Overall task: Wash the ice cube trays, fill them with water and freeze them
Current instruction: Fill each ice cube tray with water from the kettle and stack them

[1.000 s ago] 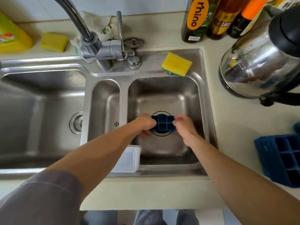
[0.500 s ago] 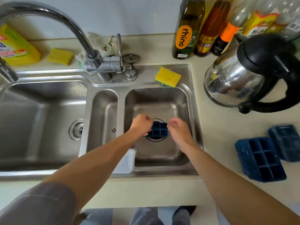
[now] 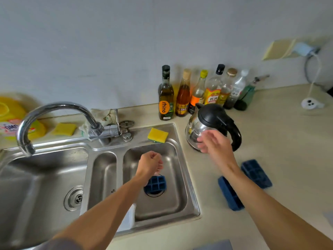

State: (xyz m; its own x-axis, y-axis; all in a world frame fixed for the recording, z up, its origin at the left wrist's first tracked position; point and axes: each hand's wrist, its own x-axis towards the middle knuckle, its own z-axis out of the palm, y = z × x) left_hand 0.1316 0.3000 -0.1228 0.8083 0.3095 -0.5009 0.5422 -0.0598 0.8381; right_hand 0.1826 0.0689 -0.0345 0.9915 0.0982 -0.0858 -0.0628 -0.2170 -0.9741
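Observation:
A small blue ice cube tray point(image 3: 156, 184) lies over the drain of the right sink basin point(image 3: 173, 204). My left hand point(image 3: 150, 164) hovers right above its far edge with fingers curled, apparently pinching that edge; my forearm hides the tray's left part. My right hand point(image 3: 213, 143) is raised over the counter with fingers spread, just in front of the steel kettle point(image 3: 207, 121), and holds nothing. Two more blue ice cube trays point(image 3: 256, 175) point(image 3: 230, 194) rest on the counter right of the sink, partly behind my right forearm.
The faucet point(image 3: 54, 112) arches left over the large basin point(image 3: 36, 186). A yellow sponge point(image 3: 157, 135) sits on the sink's back rim, another sponge point(image 3: 64, 129) beside a yellow soap bottle point(image 3: 10, 121). Several bottles point(image 3: 198, 92) line the wall. A white container point(image 3: 128, 221) stands at the front rim.
My right hand let go of the tray and rose to the right, up to the kettle. The view tilted up toward the wall. My left hand stays at the tray.

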